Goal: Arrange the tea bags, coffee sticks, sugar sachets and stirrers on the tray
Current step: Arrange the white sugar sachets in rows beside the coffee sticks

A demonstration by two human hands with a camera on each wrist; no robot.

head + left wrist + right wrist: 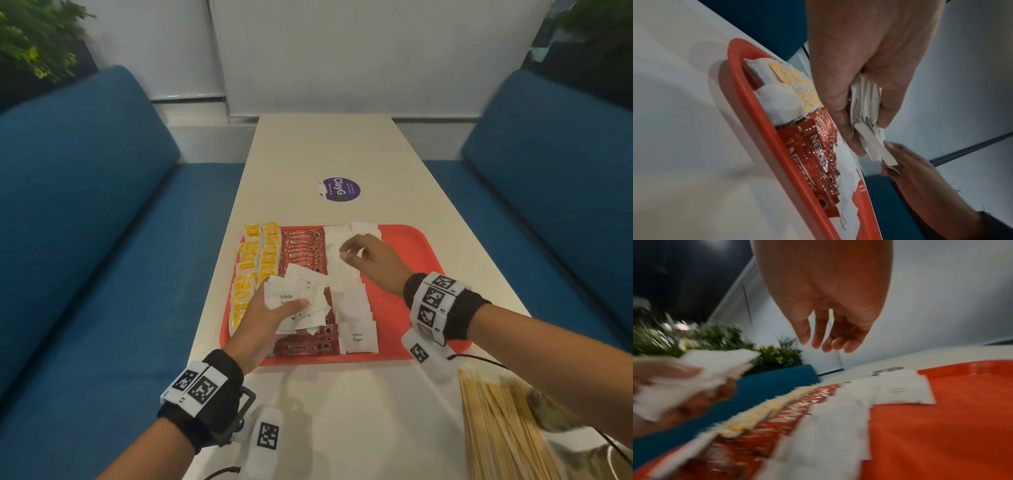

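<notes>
A red tray [414, 246] lies on the white table. On it, from left to right, are yellow tea bags [255, 263], red coffee sticks [303, 245] and a column of white sugar sachets [349, 301]. My left hand [270, 318] hovers over the tray's near left and grips a fanned bunch of sugar sachets [298, 291], also seen as the sachet bunch [865, 104]. My right hand [366, 260] hangs over the far end of the sugar column, its fingers [828, 340] relaxed and holding nothing. Wooden stirrers [503, 431] lie on the table at the near right.
The tray's right half [951, 418] is bare red plastic. A purple round sticker [340, 189] sits on the table beyond the tray. Blue benches [85, 240] flank the narrow table on both sides. Cables trail by the stirrers.
</notes>
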